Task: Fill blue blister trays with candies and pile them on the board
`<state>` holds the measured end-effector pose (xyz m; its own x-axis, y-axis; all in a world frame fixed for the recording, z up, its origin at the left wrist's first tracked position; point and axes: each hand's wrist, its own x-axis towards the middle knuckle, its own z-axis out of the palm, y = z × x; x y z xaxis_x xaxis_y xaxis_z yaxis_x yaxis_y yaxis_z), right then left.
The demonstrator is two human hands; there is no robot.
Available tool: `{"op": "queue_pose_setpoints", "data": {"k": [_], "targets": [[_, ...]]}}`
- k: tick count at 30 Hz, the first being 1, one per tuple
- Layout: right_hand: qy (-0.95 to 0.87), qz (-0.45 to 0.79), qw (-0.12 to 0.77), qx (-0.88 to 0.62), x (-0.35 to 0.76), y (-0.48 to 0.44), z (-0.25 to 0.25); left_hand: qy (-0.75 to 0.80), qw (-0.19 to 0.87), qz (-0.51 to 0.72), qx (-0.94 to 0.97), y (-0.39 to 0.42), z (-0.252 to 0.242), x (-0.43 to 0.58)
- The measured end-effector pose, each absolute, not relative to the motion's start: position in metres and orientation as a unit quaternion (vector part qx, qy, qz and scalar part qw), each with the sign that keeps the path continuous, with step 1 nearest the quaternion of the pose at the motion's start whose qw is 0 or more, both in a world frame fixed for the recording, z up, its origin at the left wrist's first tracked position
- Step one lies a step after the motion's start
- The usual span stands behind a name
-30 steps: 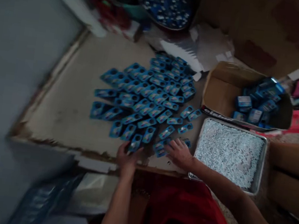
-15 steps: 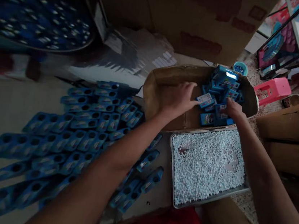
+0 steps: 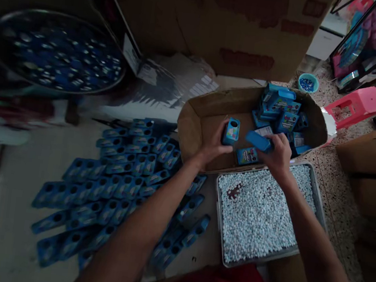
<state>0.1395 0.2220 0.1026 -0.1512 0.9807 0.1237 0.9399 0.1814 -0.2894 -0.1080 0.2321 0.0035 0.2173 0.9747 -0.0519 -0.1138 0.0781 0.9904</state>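
My left hand is closed around a small blue candy box, held upright over the cardboard box with its dark round opening showing. Another blue candy box is gripped in my right hand, tilted on its side and slightly smeared by motion. Under and beside my right hand, more blue candy boxes are piled in the right part of the cardboard box. One printed box lies near its front wall.
A clear tray of small pale-blue pellets stands in front of the cardboard box. Many blue boxes with round openings stand in rows to the left. A large basin of blue pieces, a pink stool and a small bowl surround this.
My left hand, earlier over the cardboard box with no box visible in it, now holds a candy box. My right hand has moved left from the pile, holding another. The view has shifted slightly.
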Motion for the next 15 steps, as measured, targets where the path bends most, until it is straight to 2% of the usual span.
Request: {"op": "queue_pose_setpoints", "data": {"k": [2, 5, 7, 10, 12, 15], "targets": [[-0.753, 0.066, 0.24, -0.609, 0.129, 0.184, 0.117, 0.418, 0.613, 0.481, 0.467, 0.194, 0.04, -0.116], [-0.72, 0.112, 0.339, -0.595, 0.122, 0.134, 0.129, 0.411, 0.635, 0.496, 0.427, 0.142, 0.086, -0.108], [-0.649, 0.197, 0.397, -0.618, 0.123, 0.109, 0.128, 0.421, 0.66, 0.497, 0.375, 0.111, 0.104, -0.094], [-0.416, 0.383, 0.488, -0.666, 0.13, 0.082, 0.118, 0.45, 0.679, 0.516, 0.265, 0.071, 0.106, -0.067], [-0.273, 0.472, 0.489, -0.681, 0.143, 0.071, 0.108, 0.459, 0.68, 0.531, 0.212, 0.05, 0.097, -0.05], [-0.217, 0.532, 0.41, -0.708, 0.168, 0.059, 0.091, 0.444, 0.692, 0.539, 0.182, 0.028, 0.079, -0.03]]}}
